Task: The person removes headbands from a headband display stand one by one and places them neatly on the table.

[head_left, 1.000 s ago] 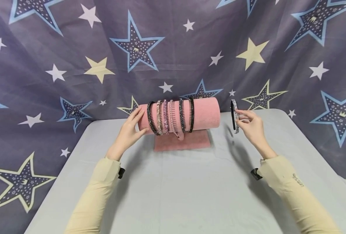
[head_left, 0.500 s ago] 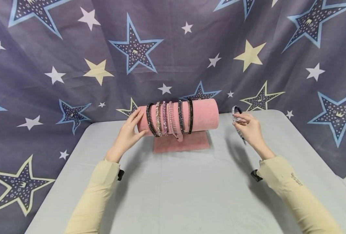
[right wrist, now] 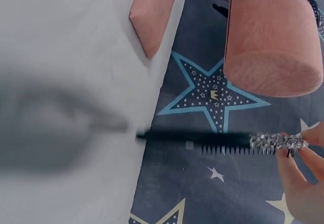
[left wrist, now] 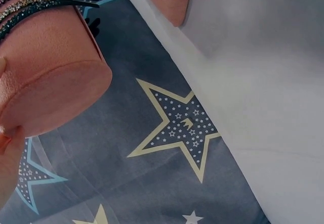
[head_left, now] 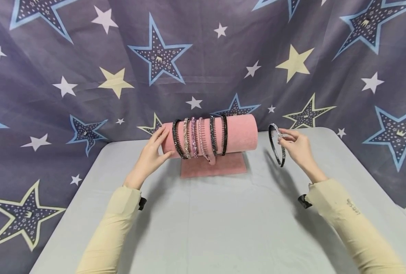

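Note:
My right hand [head_left: 298,150] pinches a headband [head_left: 283,154] between thumb and fingers, right of the pink padded display stand [head_left: 242,133]. Silvery glitter covers the headband's outer side; it has black ends and inner comb teeth, seen side-on in the right wrist view [right wrist: 263,141]. My left hand [head_left: 148,158] holds the left end of the stand's roll, fingers over the top and thumb at the front. Several glittery toothed headbands [head_left: 194,137] sit around the roll, black, gold, pink and purple. In the left wrist view, only fingertips show at the roll's end [left wrist: 61,97].
The stand's flat pink base [head_left: 230,167] rests on a pale grey-white cloth-covered table [head_left: 203,220]. Behind the table hangs a dark curtain [head_left: 203,45] printed with stars. The roll's right part carries no headband.
The right hand has turned the headband, so its loop now faces me more and hangs slightly lower beside the stand. The left hand keeps its place on the roll.

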`<state>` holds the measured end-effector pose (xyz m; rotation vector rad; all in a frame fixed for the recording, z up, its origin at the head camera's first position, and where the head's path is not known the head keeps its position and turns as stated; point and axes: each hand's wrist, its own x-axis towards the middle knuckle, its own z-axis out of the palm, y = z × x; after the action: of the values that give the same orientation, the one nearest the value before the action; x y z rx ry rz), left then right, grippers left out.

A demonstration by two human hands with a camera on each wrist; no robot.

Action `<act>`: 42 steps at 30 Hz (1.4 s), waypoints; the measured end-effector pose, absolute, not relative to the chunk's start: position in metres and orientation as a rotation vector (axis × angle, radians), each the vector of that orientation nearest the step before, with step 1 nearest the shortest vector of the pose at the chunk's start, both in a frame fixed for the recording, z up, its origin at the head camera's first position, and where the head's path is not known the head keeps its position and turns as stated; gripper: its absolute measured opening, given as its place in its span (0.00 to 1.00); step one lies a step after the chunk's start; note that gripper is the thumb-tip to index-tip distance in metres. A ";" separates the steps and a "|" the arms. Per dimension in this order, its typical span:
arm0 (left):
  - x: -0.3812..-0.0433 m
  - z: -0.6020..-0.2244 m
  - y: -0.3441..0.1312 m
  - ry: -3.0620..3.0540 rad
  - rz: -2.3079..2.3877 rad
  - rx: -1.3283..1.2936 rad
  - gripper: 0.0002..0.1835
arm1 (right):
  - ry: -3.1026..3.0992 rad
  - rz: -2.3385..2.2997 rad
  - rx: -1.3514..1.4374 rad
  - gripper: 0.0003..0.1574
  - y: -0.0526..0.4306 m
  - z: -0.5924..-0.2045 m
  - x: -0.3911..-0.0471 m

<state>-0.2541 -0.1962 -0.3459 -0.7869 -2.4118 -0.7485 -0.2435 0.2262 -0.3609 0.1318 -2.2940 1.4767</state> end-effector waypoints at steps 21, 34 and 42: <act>-0.254 -0.343 -0.198 -2.405 -0.742 -0.793 0.39 | -2.374 1.715 0.160 0.23 0.250 -0.367 -0.265; -0.252 -0.343 -0.198 -2.426 -0.730 -0.779 0.39 | -2.506 1.819 0.130 0.23 0.262 -0.386 -0.283; -0.253 -0.344 -0.196 -2.437 -0.728 -0.773 0.38 | -2.538 1.896 0.077 0.24 0.270 -0.406 -0.289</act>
<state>-0.2529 -0.1956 -0.3438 -0.7732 -2.4373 -0.7283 -0.2895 0.2697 -0.4063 0.0769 -2.5376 1.8963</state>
